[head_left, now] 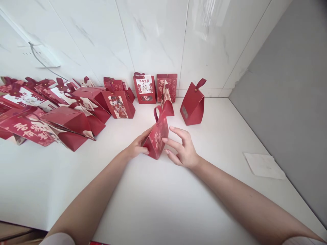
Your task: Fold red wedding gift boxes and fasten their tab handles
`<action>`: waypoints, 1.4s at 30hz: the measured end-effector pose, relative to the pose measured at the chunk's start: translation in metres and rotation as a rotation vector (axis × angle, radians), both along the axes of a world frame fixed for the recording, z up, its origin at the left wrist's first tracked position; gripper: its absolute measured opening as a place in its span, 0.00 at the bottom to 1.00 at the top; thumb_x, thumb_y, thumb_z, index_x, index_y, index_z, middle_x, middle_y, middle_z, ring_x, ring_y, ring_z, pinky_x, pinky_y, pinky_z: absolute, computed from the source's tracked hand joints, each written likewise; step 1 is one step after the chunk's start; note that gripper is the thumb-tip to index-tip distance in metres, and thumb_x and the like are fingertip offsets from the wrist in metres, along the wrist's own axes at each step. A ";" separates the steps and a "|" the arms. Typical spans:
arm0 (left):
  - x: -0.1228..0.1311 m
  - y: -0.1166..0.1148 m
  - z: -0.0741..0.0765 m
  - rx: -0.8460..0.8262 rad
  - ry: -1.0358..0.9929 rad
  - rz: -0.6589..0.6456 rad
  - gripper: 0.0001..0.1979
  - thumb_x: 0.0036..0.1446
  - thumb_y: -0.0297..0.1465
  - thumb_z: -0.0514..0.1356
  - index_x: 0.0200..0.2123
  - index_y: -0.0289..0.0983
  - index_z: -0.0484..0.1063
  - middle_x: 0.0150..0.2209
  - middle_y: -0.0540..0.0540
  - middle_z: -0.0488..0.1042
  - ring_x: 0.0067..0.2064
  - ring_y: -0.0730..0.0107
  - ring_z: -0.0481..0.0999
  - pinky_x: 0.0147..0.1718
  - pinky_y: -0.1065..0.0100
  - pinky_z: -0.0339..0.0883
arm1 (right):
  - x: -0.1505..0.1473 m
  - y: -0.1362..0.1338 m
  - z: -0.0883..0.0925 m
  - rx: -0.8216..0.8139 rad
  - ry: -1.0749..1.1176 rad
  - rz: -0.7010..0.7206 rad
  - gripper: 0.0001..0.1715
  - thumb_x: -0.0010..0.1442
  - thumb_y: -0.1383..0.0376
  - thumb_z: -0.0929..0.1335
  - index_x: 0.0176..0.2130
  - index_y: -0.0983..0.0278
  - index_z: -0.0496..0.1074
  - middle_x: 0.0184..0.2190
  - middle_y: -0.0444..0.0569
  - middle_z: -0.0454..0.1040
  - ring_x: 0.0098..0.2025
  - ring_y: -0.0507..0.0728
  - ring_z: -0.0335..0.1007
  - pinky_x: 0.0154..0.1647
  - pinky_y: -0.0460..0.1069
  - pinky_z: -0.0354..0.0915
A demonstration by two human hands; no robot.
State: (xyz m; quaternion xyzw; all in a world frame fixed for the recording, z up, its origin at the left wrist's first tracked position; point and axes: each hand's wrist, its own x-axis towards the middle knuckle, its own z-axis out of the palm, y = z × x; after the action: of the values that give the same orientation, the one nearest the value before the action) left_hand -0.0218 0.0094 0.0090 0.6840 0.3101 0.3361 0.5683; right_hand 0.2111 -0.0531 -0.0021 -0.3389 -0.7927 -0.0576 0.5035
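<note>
A red paper gift box (157, 139) with a ribbon loop on top and pale lettering on its side stands on the white table in front of me. My left hand (139, 144) grips its left side, thumb near the lower front edge and the other fingers partly hidden behind it. Close to the box's right side is my right hand (182, 146), its fingers spread and bent, fingertips at or just off the lettered face; contact is hard to make out. Nothing is held in that hand.
Several similar red boxes (67, 122) crowd the left of the white table (153, 197). More boxes (144, 89) stand along the tiled wall, one box (193, 103) to the right. A white paper sheet (265, 165) lies near the grey wall. A cable (42, 61) hangs at the left.
</note>
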 end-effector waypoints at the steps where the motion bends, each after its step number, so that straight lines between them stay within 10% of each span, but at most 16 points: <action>1: 0.000 0.000 -0.002 -0.080 0.007 -0.025 0.30 0.42 0.39 0.72 0.50 0.38 0.75 0.43 0.43 0.80 0.48 0.41 0.77 0.44 0.49 0.74 | 0.000 0.000 0.001 -0.001 -0.007 -0.017 0.22 0.62 0.62 0.68 0.56 0.51 0.70 0.66 0.52 0.56 0.66 0.70 0.58 0.60 0.66 0.64; 5: 0.005 -0.004 -0.008 -0.106 -0.068 0.081 0.22 0.60 0.44 0.58 0.52 0.39 0.74 0.51 0.42 0.77 0.55 0.46 0.74 0.56 0.47 0.66 | -0.001 0.002 0.005 -0.063 0.038 -0.066 0.32 0.62 0.64 0.69 0.62 0.48 0.62 0.73 0.47 0.36 0.72 0.75 0.42 0.64 0.72 0.57; 10: 0.013 -0.012 -0.006 0.212 -0.107 -0.001 0.41 0.56 0.48 0.63 0.68 0.44 0.53 0.64 0.40 0.64 0.63 0.47 0.66 0.62 0.51 0.60 | -0.004 0.004 0.006 -0.121 0.163 -0.056 0.43 0.65 0.67 0.66 0.70 0.48 0.43 0.74 0.51 0.28 0.71 0.70 0.47 0.64 0.69 0.60; 17: 0.016 -0.021 0.000 0.412 0.266 0.085 0.31 0.56 0.36 0.64 0.62 0.42 0.59 0.54 0.41 0.74 0.51 0.54 0.77 0.48 0.57 0.71 | -0.004 0.000 0.008 -0.097 0.093 -0.223 0.38 0.64 0.68 0.66 0.67 0.47 0.52 0.74 0.48 0.26 0.73 0.75 0.33 0.66 0.77 0.45; 25: 0.022 -0.030 0.009 0.924 0.454 0.168 0.33 0.52 0.34 0.66 0.62 0.44 0.62 0.52 0.44 0.76 0.48 0.58 0.79 0.47 0.61 0.72 | -0.003 -0.003 0.010 0.016 0.113 -0.307 0.29 0.63 0.65 0.66 0.62 0.47 0.63 0.70 0.50 0.45 0.71 0.74 0.44 0.67 0.76 0.34; 33: 0.020 -0.028 0.009 0.926 0.443 0.199 0.29 0.52 0.32 0.65 0.58 0.42 0.63 0.49 0.46 0.77 0.45 0.64 0.79 0.45 0.65 0.73 | 0.002 0.003 0.015 -0.014 0.263 -0.328 0.27 0.64 0.65 0.65 0.61 0.51 0.61 0.70 0.52 0.43 0.71 0.72 0.45 0.66 0.75 0.44; 42: 0.020 -0.027 0.011 0.825 0.480 0.186 0.28 0.53 0.32 0.64 0.57 0.42 0.64 0.49 0.46 0.76 0.47 0.63 0.78 0.47 0.65 0.72 | 0.005 0.007 0.011 -0.036 0.398 -0.200 0.25 0.64 0.64 0.65 0.59 0.54 0.60 0.49 0.52 0.69 0.56 0.64 0.67 0.64 0.69 0.56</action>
State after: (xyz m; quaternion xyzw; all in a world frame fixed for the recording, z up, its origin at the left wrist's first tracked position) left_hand -0.0018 -0.0177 0.0201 0.8799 0.3331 0.3131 0.1299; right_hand 0.2159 -0.0465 0.0087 -0.4296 -0.6408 -0.0248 0.6357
